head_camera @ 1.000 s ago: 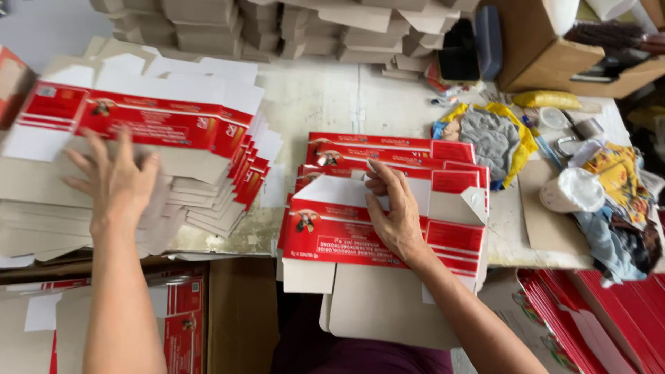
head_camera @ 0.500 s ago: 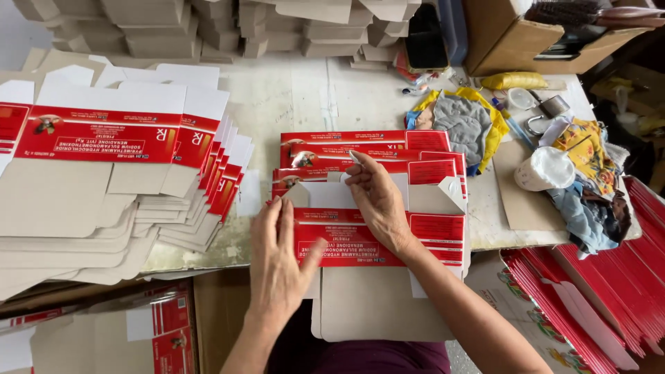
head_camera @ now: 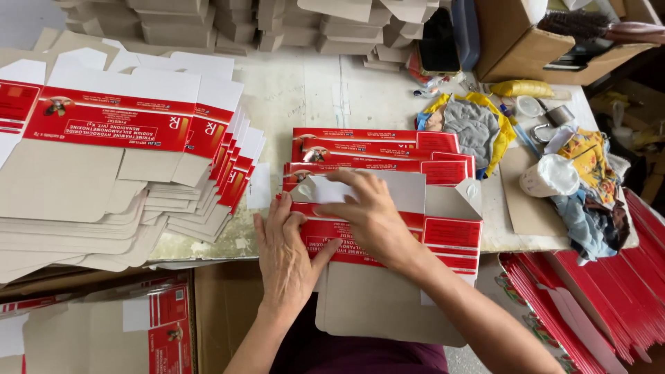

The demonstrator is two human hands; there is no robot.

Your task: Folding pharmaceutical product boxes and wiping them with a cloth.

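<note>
A flat red-and-white carton blank [head_camera: 443,235] lies on top of a small pile of the same blanks at the table's front edge, its grey flap hanging over the edge. My left hand [head_camera: 287,260] presses flat on the blank's left end, fingers spread. My right hand [head_camera: 370,218] rests on the blank's middle, fingertips on a white flap that is folded over. A large fanned stack of unfolded blanks [head_camera: 118,166] lies to the left, apart from both hands.
Rags, a white cup and small clutter [head_camera: 547,166] crowd the table's right side. Folded grey cartons [head_camera: 228,24] line the back. A brown cardboard box [head_camera: 526,41] stands at the back right. Red blanks [head_camera: 589,305] lean below right; a box [head_camera: 104,325] sits below left.
My left hand has come off the big left stack and moved right onto the blank in front of me. My right hand has stayed on that blank, shifting slightly over the flap.
</note>
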